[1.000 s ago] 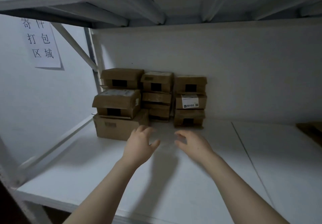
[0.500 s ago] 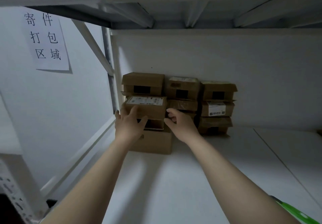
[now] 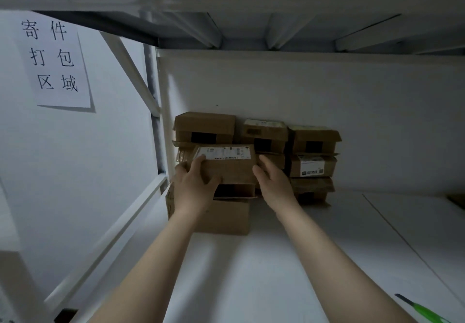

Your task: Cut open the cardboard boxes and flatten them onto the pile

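Observation:
Several small brown cardboard boxes are stacked against the back wall of a white shelf [image 3: 251, 272]. A labelled box [image 3: 231, 169] sits at the front left of the stack, on top of a larger box [image 3: 226, 217]. My left hand [image 3: 193, 186] grips its left end, with fingers on top by the white label and the thumb on the front face. My right hand [image 3: 274, 184] holds its right end, thumb at the front corner. Both forearms reach in from below.
More boxes [image 3: 312, 161] stand to the right and behind. A shelf deck hangs low overhead. A white upright and diagonal brace [image 3: 130, 71] stand at the left, beside a paper sign [image 3: 54, 58]. A green-handled tool [image 3: 422, 311] lies at the shelf's front right.
Both hands reached forward from open air to the stack and took hold of the labelled box's two ends. The box now sits slightly forward and raised. The view moved closer.

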